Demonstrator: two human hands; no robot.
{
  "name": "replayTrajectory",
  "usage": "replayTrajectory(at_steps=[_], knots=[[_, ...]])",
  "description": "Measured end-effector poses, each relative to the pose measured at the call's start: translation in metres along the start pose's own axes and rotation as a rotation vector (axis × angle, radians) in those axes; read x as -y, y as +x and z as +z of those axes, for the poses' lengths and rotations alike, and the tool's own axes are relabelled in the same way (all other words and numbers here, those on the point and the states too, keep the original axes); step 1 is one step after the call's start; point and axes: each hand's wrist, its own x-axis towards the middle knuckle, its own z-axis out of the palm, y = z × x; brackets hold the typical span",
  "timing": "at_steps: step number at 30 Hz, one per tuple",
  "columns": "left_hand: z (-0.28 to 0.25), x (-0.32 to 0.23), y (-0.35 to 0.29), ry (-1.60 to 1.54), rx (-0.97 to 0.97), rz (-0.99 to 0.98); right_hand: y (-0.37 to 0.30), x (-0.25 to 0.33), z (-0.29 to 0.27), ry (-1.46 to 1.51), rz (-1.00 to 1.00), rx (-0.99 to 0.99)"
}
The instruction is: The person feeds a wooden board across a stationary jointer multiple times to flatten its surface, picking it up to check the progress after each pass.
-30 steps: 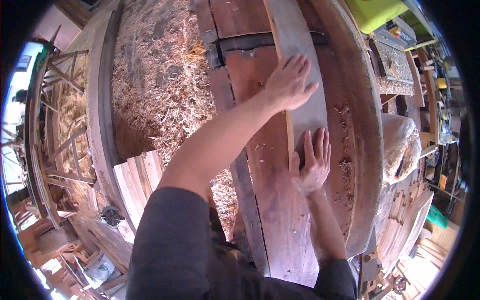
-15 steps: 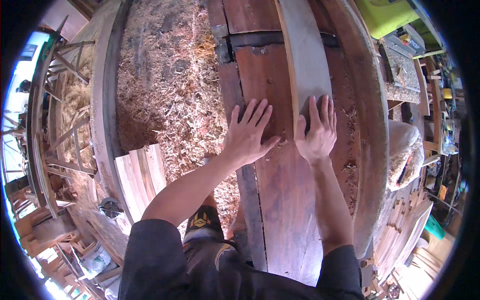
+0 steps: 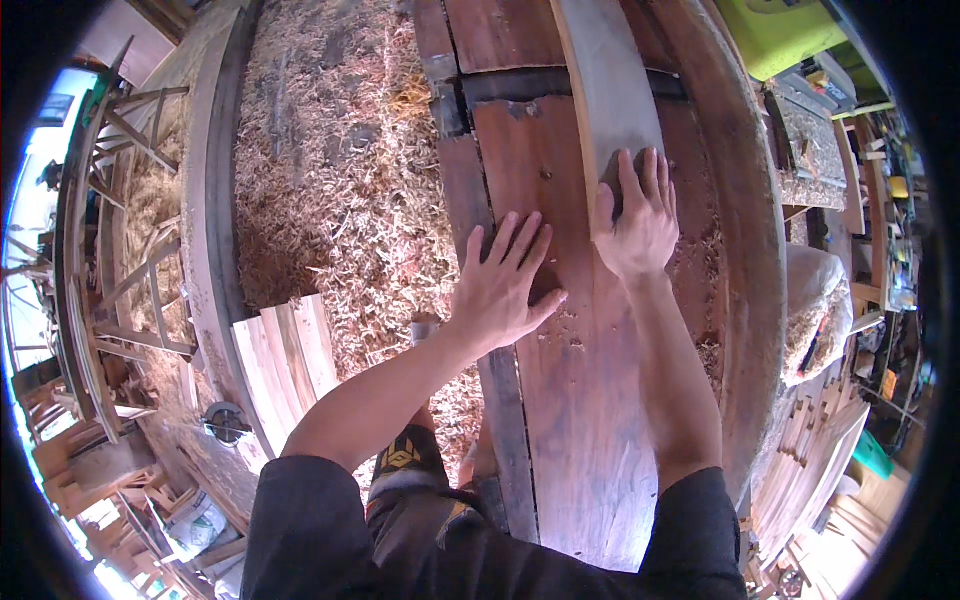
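Note:
My left hand [image 3: 500,290] lies flat with fingers spread on a reddish-brown wooden workbench [image 3: 575,430], near its left edge. To its right, my right hand [image 3: 640,225] rests palm down on the near end of a pale wooden plank [image 3: 610,90]. Its fingers are stretched forward on the plank's top, the thumb out along the left edge. Away from me the plank runs lengthwise over the bench, crossing a dark strip [image 3: 520,83]. The plank's near end is partly hidden under my right hand.
Wood shavings [image 3: 340,170] cover the floor left of the bench. Short pale boards [image 3: 285,355] lean at the left. A thick timber edge [image 3: 750,200] borders the bench's right side. Beyond it are a stuffed translucent bag [image 3: 815,315] and stacked boards [image 3: 815,450].
My right hand has moved forward, away from me, on the plank. My left hand appears slightly lower in the view, still spread on the bench.

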Motion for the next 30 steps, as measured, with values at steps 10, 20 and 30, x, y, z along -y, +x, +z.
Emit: replayTrajectory(at_steps=[10, 20, 30], knots=[[0.002, 0.004, 0.001, -0.021, 0.007, -0.002, 0.041, 0.001, 0.023, -0.008, -0.011, -0.046], [0.003, 0.007, 0.002, -0.045, 0.025, -0.002, 0.075, -0.002, 0.048, -0.014, -0.019, -0.071], [0.006, 0.01, 0.001, -0.083, 0.006, -0.02, 0.112, -0.005, 0.069, -0.044, -0.009, -0.07]])
